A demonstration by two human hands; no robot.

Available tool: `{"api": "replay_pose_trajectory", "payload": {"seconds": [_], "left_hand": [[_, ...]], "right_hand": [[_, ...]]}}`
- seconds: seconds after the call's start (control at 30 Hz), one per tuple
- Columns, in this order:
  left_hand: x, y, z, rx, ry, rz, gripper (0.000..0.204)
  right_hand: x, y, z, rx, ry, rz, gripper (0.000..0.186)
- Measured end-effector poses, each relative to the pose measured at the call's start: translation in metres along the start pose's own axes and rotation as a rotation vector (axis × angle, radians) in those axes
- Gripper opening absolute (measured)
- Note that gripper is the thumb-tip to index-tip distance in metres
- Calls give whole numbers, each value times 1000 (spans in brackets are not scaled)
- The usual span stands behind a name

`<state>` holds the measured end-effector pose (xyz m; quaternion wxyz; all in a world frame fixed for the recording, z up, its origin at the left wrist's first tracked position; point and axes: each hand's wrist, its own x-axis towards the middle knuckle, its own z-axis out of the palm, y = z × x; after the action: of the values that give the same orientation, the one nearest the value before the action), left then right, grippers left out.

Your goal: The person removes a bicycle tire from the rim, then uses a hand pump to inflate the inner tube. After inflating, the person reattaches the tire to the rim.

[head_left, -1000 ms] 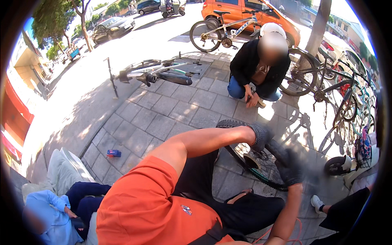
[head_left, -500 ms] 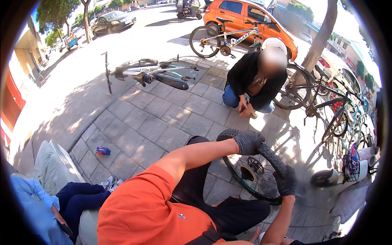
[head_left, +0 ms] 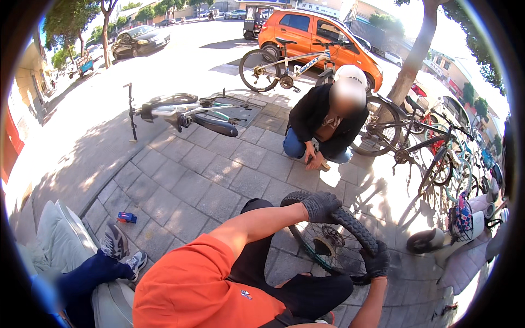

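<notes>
Grey paving slabs (head_left: 224, 169) cover a sunny roadside, where a bicycle (head_left: 183, 112) lies on its side at far left and a person (head_left: 328, 117) in a white cap crouches beyond the work. Near the middle, a wheel (head_left: 324, 247) is tilted over the paving beside the worker's bent legs. Its knobbly tire (head_left: 356, 232) is held two-handed: the gloved left hand (head_left: 321, 208) closes over the far edge, the gloved right hand (head_left: 376, 261) curls around the right edge. The step in hand looks like working the tire against the rim; whether it is fully seated cannot be told. Next seems to call for even pressure between both grips, keeping the wheel steady.
</notes>
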<state>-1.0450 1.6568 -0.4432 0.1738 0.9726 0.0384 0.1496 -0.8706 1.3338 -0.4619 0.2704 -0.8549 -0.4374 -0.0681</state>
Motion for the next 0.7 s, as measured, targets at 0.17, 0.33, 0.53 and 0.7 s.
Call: {"api": "replay_pose_trajectory", "payload": {"seconds": [0.17,0.33,0.53,0.7], "left_hand": [[9,1,-1,-83,-134,108,55],[16,8,1,-108,-157,200,55],[31,25,-8,-100,-287,169,55],[37,28,4,-102,-264,213,55]], "right_hand": [[-13,8,-4,64,-21,22,67],[-27,33,-2,94,7,22,69],[-30,23,-18,71,-32,93,68],[-24,1,-35,94,-41,39,66]]}}
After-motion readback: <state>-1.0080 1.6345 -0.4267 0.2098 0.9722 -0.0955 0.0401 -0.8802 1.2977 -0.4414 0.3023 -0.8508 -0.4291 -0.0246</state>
